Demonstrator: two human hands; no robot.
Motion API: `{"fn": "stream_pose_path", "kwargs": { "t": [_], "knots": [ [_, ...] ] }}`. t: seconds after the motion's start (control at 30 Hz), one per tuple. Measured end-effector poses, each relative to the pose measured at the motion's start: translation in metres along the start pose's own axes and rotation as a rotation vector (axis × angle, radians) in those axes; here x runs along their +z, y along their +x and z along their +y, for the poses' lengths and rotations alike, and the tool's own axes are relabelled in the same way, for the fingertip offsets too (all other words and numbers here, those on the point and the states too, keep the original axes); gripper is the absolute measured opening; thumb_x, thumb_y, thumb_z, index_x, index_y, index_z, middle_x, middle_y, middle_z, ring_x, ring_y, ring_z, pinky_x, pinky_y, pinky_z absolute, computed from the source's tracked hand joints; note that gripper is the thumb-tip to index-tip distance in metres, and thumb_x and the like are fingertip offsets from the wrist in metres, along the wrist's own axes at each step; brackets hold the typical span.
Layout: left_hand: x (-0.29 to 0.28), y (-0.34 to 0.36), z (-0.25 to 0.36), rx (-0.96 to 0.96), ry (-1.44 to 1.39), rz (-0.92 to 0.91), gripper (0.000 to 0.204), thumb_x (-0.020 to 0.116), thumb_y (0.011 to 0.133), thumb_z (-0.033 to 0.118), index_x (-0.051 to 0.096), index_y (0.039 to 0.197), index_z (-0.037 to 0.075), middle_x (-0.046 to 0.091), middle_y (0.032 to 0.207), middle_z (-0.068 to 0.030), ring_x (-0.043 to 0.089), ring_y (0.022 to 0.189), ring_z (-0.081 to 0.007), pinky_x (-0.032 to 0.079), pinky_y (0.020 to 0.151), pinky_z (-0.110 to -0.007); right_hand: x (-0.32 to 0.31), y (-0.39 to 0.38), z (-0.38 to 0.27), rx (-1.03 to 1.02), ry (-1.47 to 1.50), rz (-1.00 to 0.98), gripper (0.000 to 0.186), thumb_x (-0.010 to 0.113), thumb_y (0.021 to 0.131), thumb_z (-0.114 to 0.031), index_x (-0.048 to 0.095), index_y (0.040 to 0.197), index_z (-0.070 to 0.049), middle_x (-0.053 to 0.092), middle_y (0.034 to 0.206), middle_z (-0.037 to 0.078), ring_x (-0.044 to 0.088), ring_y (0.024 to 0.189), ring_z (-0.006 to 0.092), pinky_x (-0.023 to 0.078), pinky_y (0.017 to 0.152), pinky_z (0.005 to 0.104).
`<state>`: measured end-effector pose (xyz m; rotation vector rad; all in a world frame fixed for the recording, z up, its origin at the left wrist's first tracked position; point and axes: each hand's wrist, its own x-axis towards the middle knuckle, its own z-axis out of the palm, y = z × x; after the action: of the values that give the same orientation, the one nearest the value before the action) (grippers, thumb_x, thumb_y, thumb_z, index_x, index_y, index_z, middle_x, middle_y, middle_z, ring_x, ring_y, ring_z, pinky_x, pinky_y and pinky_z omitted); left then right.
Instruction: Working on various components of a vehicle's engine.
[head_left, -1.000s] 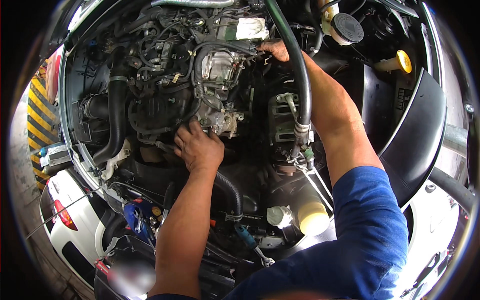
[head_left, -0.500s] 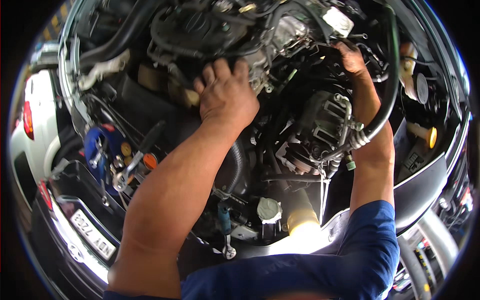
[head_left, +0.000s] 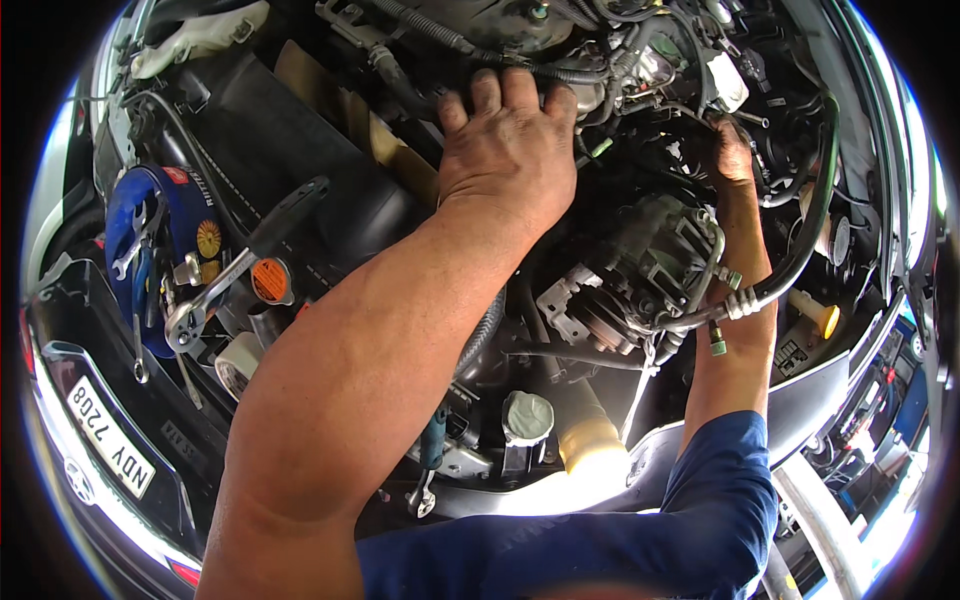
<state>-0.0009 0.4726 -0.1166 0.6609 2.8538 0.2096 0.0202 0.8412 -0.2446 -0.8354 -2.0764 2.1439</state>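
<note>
My left hand (head_left: 512,150) lies palm down against the front of the engine (head_left: 490,22), its fingers spread and their tips by a corrugated black hose (head_left: 425,25). Farther right, my right hand (head_left: 733,152) reaches deep among thin metal pipes and dark hoses, below a pale, bright bracket-like part (head_left: 727,82). Its fingertips are mostly hidden there, so whatever they touch cannot be made out. Between my forearms sits a pulley-fronted compressor (head_left: 650,260), with a light strap (head_left: 640,385) below it. A thick black hose (head_left: 815,225) arches over my right forearm.
At left, a blue tray (head_left: 190,215) carries several wrenches. A long ratchet (head_left: 235,280) lies beside an orange cap (head_left: 271,280). Another ratchet (head_left: 424,490) and a glowing work light (head_left: 595,450) are near the front edge. A yellow cap (head_left: 825,318) stands at right; a parked car (head_left: 100,430) is at left.
The view has shifted, bringing the tray and ratchet closer. My left hand has flattened, fingers spread farther apart against the engine. My right hand stays among the pipes.
</note>
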Motion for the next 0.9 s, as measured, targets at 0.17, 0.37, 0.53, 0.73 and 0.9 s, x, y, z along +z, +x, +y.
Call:
{"fn": "stream_pose_path", "kwargs": {
  "t": [0.17,0.37,0.53,0.73,0.9],
  "knots": [
    [0.002,0.002,-0.001,0.037,-0.029,0.094,0.043,0.060,0.083,0.016,0.054,0.125,0.011,0.048,0.123,-0.0152,0.044,0.121,-0.0339,0.033,0.098,-0.053,-0.010,0.004,0.000,0.197,0.373,-0.223,0.035,0.056,0.087,-0.020,0.059,0.115,0.001,0.066,0.107,0.017,0.065,0.096,0.0307,0.050,0.089,0.0411],
    [0.007,0.004,0.000,0.053,0.012,0.092,0.043,0.064,0.082,0.022,0.053,0.123,0.013,0.048,0.118,-0.0146,0.045,0.118,-0.0355,0.035,0.096,-0.055,-0.005,0.002,0.003,0.042,0.320,-0.213,0.049,0.069,0.083,-0.017,0.056,0.126,0.001,0.065,0.111,0.011,0.062,0.099,0.0224,0.049,0.091,0.0365],
    [0.005,0.002,0.001,0.020,0.081,0.091,0.052,0.068,0.081,0.029,0.051,0.127,0.012,0.046,0.123,-0.0150,0.044,0.121,-0.0370,0.034,0.099,-0.057,-0.001,-0.011,-0.005,0.114,0.430,-0.028,0.048,0.066,0.080,-0.014,0.057,0.126,-0.003,0.063,0.103,0.007,0.061,0.092,0.0223,0.051,0.074,0.0357],
    [0.001,0.002,0.003,0.047,0.124,0.112,0.045,0.066,0.083,0.027,0.054,0.124,0.012,0.048,0.121,-0.0152,0.044,0.120,-0.0364,0.035,0.097,-0.056,0.008,-0.011,-0.013,0.001,0.009,-0.002,0.034,0.069,0.082,-0.020,0.062,0.109,-0.002,0.064,0.099,0.005,0.060,0.098,0.0195,0.048,0.084,0.0365],
    [-0.004,0.003,0.007,0.012,0.170,0.020,0.056,0.068,0.082,0.029,0.048,0.131,0.011,0.044,0.129,-0.0177,0.040,0.126,-0.0380,0.034,0.101,-0.057,0.011,-0.004,-0.005,-0.063,0.101,-0.011,0.033,0.064,0.089,-0.017,0.065,0.115,0.003,0.068,0.104,0.010,0.064,0.091,0.0200,0.055,0.073,0.0328]
  ]
}}
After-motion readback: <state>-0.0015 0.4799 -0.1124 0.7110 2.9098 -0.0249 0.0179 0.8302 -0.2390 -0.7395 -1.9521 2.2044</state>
